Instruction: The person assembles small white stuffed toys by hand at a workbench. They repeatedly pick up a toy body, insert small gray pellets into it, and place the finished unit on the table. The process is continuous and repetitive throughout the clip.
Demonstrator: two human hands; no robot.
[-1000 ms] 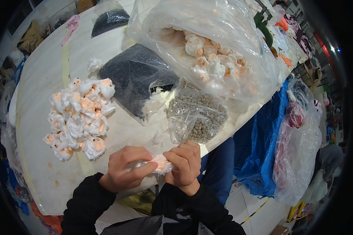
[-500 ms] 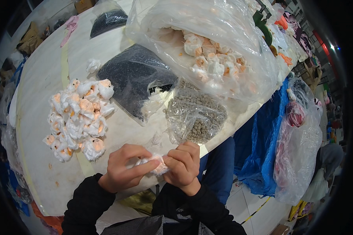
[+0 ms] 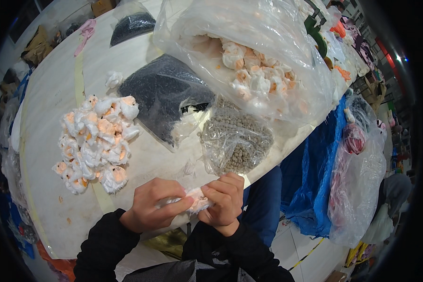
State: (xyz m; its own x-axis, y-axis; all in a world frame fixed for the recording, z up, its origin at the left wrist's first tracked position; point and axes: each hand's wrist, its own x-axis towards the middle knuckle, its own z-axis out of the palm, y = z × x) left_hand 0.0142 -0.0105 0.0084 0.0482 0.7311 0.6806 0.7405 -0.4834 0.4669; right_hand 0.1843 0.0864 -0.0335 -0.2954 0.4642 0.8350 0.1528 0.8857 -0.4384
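Presently, both hands are closed on one small white and peach plush piece (image 3: 199,200), which is in the lower middle of the frame, above the near edge of the table (image 3: 47,207). The left hand (image 3: 156,203) pinches it between thumb and fingers from the left side, and the right hand (image 3: 222,199) grips it from the right with bent fingers. At the left of the frame lies a pile of similar plush pieces (image 3: 98,141). Near the centre there are a plastic bag of black bits (image 3: 157,89) and, just above the right hand, a clear bag of grey-brown pellets (image 3: 242,150). A large transparent bag (image 3: 268,23), at the upper right of centre, contains more white and peach pieces.
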